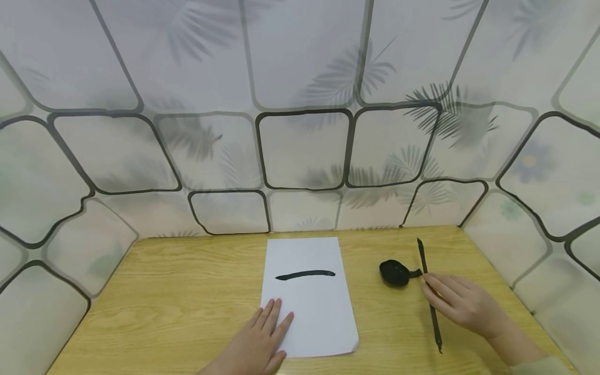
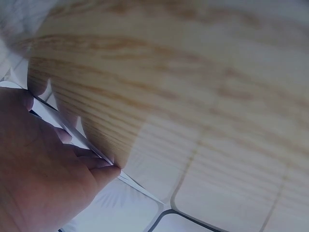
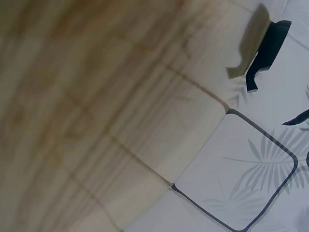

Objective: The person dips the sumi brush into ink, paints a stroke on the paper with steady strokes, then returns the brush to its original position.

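A sheet of white paper [image 1: 314, 328] lies on the table with one thick black ink stroke [image 1: 305, 274] across its upper part. My left hand [image 1: 255, 338] rests on the sheet's lower left edge, fingers straight and spread; the left wrist view shows the same hand [image 2: 48, 159] low over the paper. To the right, my right hand [image 1: 469, 304] pinches a dark writing brush [image 1: 435, 323] near its middle, its tip end pointing away from me and its hanging loop towards me. Just left of the brush sits a small black ink dish [image 1: 394, 273] with a short handle.
The table [image 1: 187, 291] has a yellow wood-grain top. Patterned white cloth [image 1: 304, 151] stands as walls behind it and on both sides. In the right wrist view the black dish [image 3: 275, 41] and a dark tip [image 3: 297, 118] appear at the right; the right hand is outside that view.
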`<state>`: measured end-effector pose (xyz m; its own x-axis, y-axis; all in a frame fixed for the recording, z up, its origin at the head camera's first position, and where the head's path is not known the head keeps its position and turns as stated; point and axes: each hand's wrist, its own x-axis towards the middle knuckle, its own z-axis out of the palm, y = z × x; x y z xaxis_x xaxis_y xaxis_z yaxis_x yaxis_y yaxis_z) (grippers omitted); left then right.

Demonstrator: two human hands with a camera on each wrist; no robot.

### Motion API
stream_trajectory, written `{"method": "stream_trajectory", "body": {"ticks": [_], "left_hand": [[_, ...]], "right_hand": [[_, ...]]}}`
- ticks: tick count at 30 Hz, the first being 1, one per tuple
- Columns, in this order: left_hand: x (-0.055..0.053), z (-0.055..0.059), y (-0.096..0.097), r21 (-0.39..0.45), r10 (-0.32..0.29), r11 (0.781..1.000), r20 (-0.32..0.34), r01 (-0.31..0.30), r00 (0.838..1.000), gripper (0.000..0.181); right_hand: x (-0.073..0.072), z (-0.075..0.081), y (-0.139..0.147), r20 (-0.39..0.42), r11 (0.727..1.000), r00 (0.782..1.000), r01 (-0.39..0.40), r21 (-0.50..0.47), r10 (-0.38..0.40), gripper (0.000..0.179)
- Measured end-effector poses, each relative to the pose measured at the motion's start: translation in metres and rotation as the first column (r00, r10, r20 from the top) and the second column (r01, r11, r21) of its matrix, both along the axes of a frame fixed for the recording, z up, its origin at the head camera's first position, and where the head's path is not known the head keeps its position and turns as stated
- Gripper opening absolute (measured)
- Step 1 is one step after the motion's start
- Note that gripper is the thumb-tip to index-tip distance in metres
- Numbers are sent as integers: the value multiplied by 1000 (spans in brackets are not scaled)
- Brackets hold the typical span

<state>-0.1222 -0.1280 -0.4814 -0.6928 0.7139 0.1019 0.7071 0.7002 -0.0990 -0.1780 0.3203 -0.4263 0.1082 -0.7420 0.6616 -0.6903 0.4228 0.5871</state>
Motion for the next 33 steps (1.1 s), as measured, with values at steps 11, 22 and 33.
{"method": "stream_trajectory", "body": {"ticks": [11,22,33], "left_hand": [[2,1,1,-7,3,1000,2,-3,1000,58],[2,0,1,-14,7,1000,3,-7,1000,59],[-1,-3,0,-2,-1,1000,-3,1,1000,59]], "right_hand": [[-3,-10,11,13,996,1000,13,87,-14,31],[-6,-19,19,36,985,998,47,167,-53,35],[-8,-26,23,52,969,997,34,243,-48,39]]}}
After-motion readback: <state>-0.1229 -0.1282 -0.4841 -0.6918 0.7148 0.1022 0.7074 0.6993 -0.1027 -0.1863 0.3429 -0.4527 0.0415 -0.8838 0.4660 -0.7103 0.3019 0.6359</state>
